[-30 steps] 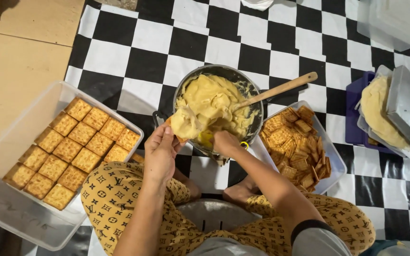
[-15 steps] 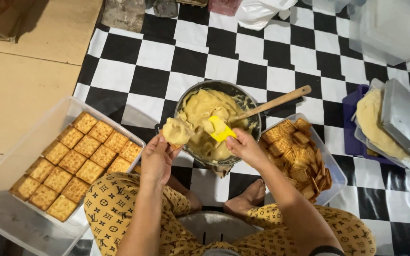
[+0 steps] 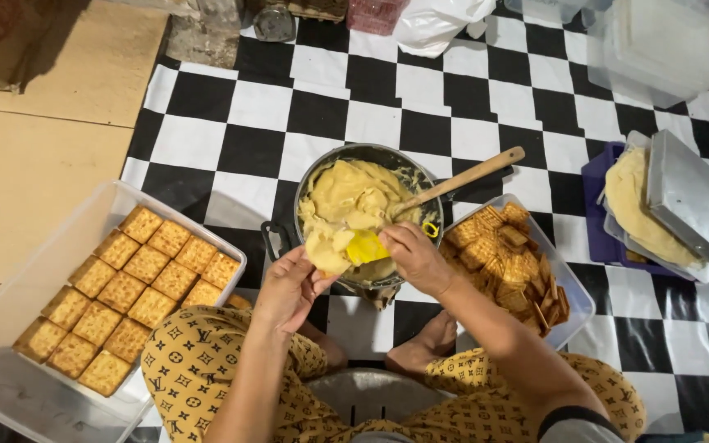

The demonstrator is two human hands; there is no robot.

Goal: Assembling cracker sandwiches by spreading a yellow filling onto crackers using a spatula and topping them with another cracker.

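My left hand [image 3: 287, 289] holds a square cracker [image 3: 327, 257] heaped with pale yellow cream, just at the near rim of a metal pot [image 3: 322, 168]. My right hand [image 3: 417, 258] grips a small yellow spatula [image 3: 366, 246] whose blade rests against the cream on that cracker. The pot holds thick yellow cream [image 3: 354, 197], and a wooden spoon [image 3: 469, 176] leans in it with its handle pointing up and right. I sit cross-legged in patterned yellow trousers [image 3: 198, 361].
A clear tray [image 3: 10, 287] at the left holds rows of flat crackers [image 3: 125, 287]. A second clear tray [image 3: 574, 303] at the right is piled with loose crackers [image 3: 506, 254]. Farther right lies a metal lid [image 3: 695, 213] over a cream-filled container. The checkered mat [image 3: 272, 107] covers the floor.
My left hand has moved the cream-topped cracker closer to the pot's near rim. My right hand has brought the yellow spatula down onto it. The camera view has tilted slightly.
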